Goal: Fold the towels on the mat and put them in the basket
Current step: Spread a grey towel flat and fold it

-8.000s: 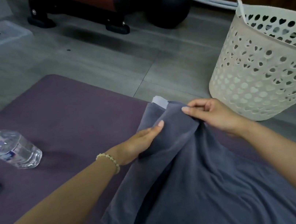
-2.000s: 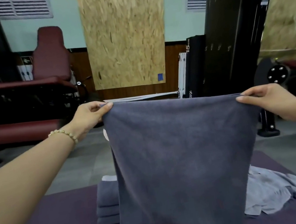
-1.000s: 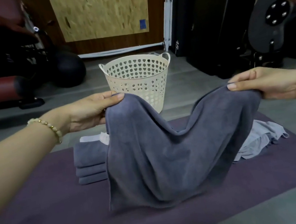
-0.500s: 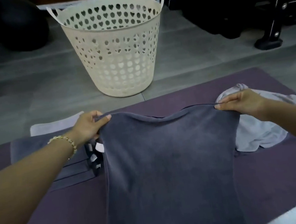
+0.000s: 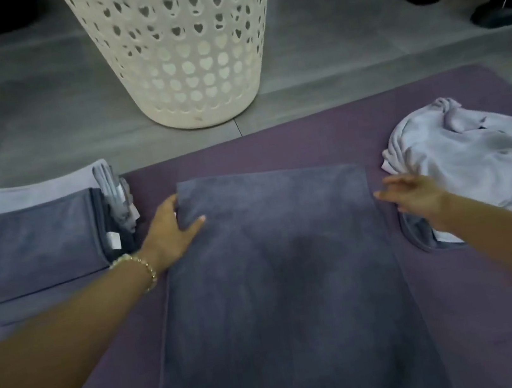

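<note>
The left hand point(image 5: 170, 230) grips the far left corner of the dark grey towel point(image 5: 276, 273). Its thumb lies on top of the cloth and its fingers wrap round the edge. A beaded bracelet point(image 5: 141, 267) sits on that wrist. The right hand point(image 5: 414, 193) is open, with the fingers straight and spread. Its fingertips are at the towel's right edge, near the far right corner. The hand is blurred, so whether it actually touches the cloth cannot be told.

The dark grey towel lies spread flat in the middle of the purple mat point(image 5: 322, 137), running from between the hands back toward the person. Its far edge is straight and stops short of the mat's far edge.

Just left of the left hand is a stack of folded towels point(image 5: 30, 247), dark grey on top, with white tags showing at its right end and a paler folded one at its far side. Just right of the right hand lies a crumpled pale towel point(image 5: 476, 167), also on the mat.

The basket point(image 5: 184, 55) is cream, with heart-shaped holes. It stands upright on the grey floor point(image 5: 23, 135) just past the mat's far edge, well apart from both hands. What is in it cannot be seen. A dark machine foot point(image 5: 499, 11) stands on the floor at far right.
</note>
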